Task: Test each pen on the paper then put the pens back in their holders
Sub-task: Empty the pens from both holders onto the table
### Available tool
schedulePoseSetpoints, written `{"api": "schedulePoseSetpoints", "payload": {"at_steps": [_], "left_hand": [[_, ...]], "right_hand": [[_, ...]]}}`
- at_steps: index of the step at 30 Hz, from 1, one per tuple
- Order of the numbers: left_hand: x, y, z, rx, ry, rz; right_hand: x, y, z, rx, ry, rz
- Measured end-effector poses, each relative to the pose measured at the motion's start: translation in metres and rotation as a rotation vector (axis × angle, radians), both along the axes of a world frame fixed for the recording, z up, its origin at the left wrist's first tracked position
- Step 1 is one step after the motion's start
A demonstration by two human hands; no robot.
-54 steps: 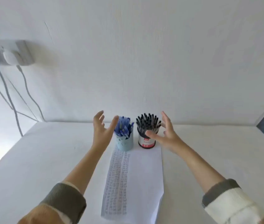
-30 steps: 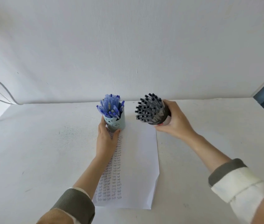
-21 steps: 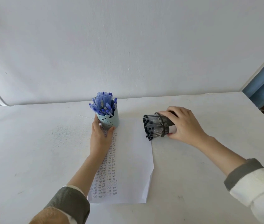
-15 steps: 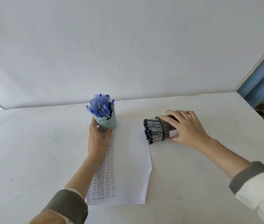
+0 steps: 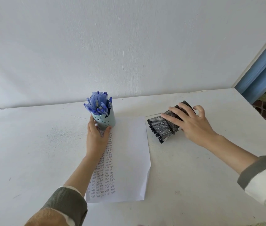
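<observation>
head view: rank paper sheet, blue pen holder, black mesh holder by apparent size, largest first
1. Paper sheet, clearly largest.
2-3. Blue pen holder and black mesh holder: look alike; the mesh one lies tipped, partly under the right hand, so no ranking.

Soft, even daylight fills the scene, brightest at the left edge of the table (image 5: 23, 152), shadows are weak, focus is sharp, and the wide lens bends the lines near the corners.

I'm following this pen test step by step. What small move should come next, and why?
Probably the right hand slides the black pens out of the black mesh holder: it lies tipped beside the paper, pens poking out, while the left hand steadies the upright blue holder.
</observation>
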State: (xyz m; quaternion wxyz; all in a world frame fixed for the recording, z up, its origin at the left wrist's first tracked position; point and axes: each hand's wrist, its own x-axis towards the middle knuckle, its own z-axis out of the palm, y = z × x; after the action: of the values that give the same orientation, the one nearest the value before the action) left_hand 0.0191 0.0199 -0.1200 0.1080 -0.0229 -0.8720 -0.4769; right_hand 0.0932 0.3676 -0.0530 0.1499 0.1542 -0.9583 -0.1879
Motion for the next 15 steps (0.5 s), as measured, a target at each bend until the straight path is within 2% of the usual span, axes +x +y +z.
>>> {"api": "schedulePoseSetpoints", "payload": {"at_steps": [8,15], "left_hand": [[0.001,0.0,0.0,-0.005,-0.008,0.002],[0.001,0.001,0.001,-0.017,0.0,0.006]], "right_hand": [[-0.006,0.013,0.0,0.107,0.02,-0.043],[-0.004,0.017,0.0,0.076,-0.023,-0.11]]}}
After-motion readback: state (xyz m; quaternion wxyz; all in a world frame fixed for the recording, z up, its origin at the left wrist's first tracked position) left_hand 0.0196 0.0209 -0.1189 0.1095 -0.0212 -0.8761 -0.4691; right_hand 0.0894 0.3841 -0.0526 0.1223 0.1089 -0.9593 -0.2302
